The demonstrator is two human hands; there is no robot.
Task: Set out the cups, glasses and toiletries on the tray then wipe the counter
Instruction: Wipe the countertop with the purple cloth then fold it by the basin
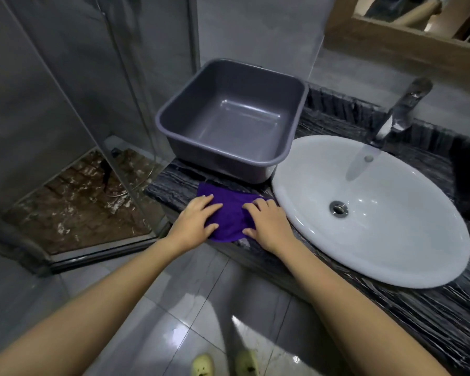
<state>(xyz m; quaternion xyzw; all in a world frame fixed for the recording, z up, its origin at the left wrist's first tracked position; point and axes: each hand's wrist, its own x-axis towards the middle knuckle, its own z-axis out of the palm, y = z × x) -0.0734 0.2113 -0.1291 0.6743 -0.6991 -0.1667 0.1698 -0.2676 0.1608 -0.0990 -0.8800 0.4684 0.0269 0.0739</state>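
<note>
**Cloth position relative to the hands and the counter run**

Both hands rest palm-down on the purple cloth (229, 215), which lies flat on the dark veined counter (171, 183) at its front edge. The left hand (194, 222) covers the cloth's left portion; the right hand (266, 223) covers its right portion. On both, the fingers are spread and flattened onto the fabric. Neither hand pinches or bunches it.

The cloth sits just in front of the grey plastic tub (231, 118) and just left of the white basin (369, 210). A little of its near edge overhangs the counter front. The tub is empty. No cups, glasses or toiletries are visible.

Governing relation: the counter's long axis runs from the glass shower partition (136, 109), on the left, toward the right, passing in front of the basin below the tap (402, 109).

- Free surface to the left: a short strip, ending at the counter end.
- Free surface to the right: a narrow band between the basin rim and the front edge.
- The right hand is nearer this band and is judged the likely lead for a rightward stroke.
</note>
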